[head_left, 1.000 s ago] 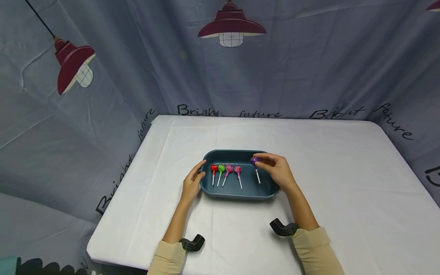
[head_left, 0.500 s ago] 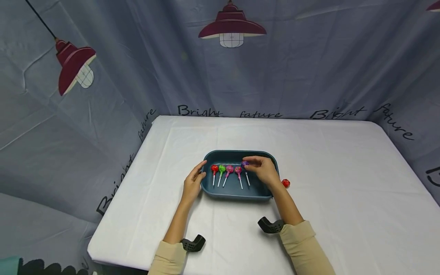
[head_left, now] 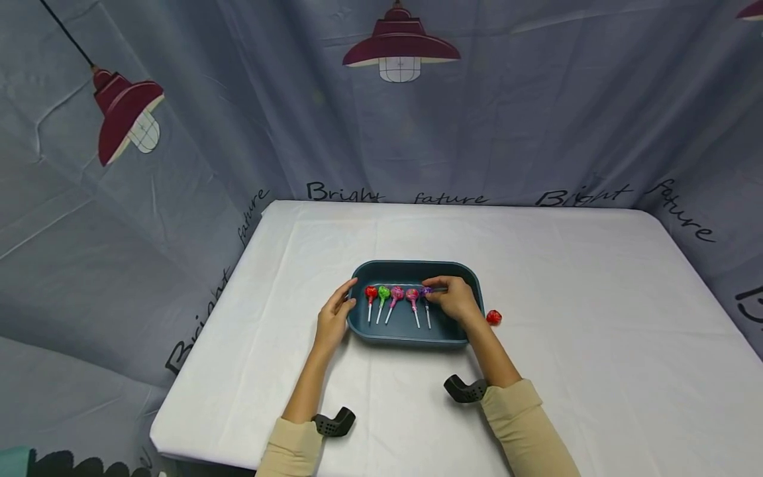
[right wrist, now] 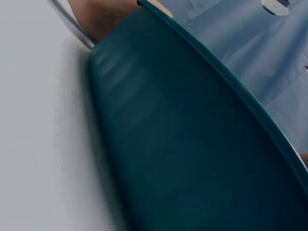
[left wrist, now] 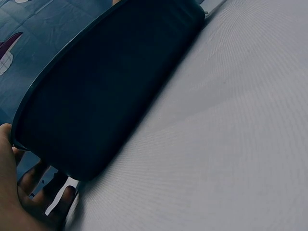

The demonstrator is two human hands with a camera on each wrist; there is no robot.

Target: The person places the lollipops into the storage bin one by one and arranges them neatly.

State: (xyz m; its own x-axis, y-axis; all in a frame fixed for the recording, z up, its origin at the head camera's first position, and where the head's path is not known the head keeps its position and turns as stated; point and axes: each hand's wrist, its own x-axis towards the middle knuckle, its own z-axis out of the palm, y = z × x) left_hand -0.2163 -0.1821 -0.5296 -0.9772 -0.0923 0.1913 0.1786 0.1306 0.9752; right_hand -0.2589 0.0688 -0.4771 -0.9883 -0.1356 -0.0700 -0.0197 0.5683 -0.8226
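Observation:
A dark teal tray (head_left: 411,342) stands on the white table, with a row of lollipops in its left and middle part. From the left they are a red lollipop (head_left: 371,293), a green lollipop (head_left: 384,292), a pink lollipop (head_left: 397,292) and a pinkish-red lollipop (head_left: 412,295). My right hand (head_left: 459,302) reaches over the tray's right side and pinches a purple lollipop (head_left: 427,318) by its head. Its white stick points toward me, close beside the pinkish-red one. My left hand (head_left: 331,324) holds the tray's left end; its thumb (left wrist: 5,132) is at the rim.
Just right of the tray, by my right wrist, a round red wrapped piece (head_left: 493,317) lies on the white tablecloth (head_left: 572,331); no stick is visible on it. A grey curtain (head_left: 507,119) with printed lamps hangs behind the table.
My right hand has moved left and slightly down with the purple lollipop, from the tray's right side to the row. The red piece outside has come into sight. My left hand stays put.

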